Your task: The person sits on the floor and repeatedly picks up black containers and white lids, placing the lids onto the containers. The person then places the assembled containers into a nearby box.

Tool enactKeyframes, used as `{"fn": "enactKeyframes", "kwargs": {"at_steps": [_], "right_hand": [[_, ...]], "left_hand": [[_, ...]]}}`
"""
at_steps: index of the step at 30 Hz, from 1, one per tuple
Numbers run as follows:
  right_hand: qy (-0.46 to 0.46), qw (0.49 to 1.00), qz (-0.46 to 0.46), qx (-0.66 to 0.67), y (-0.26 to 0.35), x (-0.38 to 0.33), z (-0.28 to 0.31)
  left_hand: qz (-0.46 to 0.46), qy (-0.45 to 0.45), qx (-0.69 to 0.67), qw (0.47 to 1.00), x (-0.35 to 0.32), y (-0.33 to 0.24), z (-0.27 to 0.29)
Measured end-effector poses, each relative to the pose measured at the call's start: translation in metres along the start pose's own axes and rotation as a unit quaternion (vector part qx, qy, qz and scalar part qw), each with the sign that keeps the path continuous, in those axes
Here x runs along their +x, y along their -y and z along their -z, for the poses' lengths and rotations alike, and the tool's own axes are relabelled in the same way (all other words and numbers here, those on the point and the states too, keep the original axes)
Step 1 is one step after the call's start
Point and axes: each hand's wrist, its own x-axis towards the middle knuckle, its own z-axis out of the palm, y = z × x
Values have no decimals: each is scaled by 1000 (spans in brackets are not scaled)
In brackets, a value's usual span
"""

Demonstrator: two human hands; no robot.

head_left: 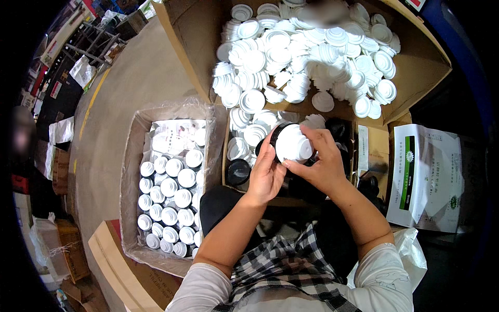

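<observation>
Between my two hands, in front of my lap, is a round part made of a white stepped cap (295, 144) and a black cup-like ring (278, 134) at its left side. My left hand (266, 176) cradles the black side from below, fingers curled against it. On the right, my right hand (327, 164) grips the white cap with thumb and fingers. Behind the hands, a carton section (224, 156) holds more white stepped caps (254, 134) and black round parts (238, 171). Part of the held piece's underside is hidden by my fingers.
A large tilted cardboard box (192, 57) full of loose white caps (306, 52) stands at the far side. To the left, a plastic-lined box (131, 182) carries rows of white-topped parts (169, 187). A white printed carton (429, 177) lies at right; an open flap (117, 265) juts lower left.
</observation>
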Motion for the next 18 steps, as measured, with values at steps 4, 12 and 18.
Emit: {"fn": "enactKeyframes", "kwargs": {"at_steps": [4,12,18], "right_hand": [[-10,1000,11,2,0,0,-3],[23,1000,-6,9,-5,-4,-14],[-29,924,-193,330,-31,7,-21]], "left_hand": [[-11,-5,13,1000,-2,-1,-2],[-88,-27,203,975,5,4,6],[-71,17,273,959,11,3,5]]}}
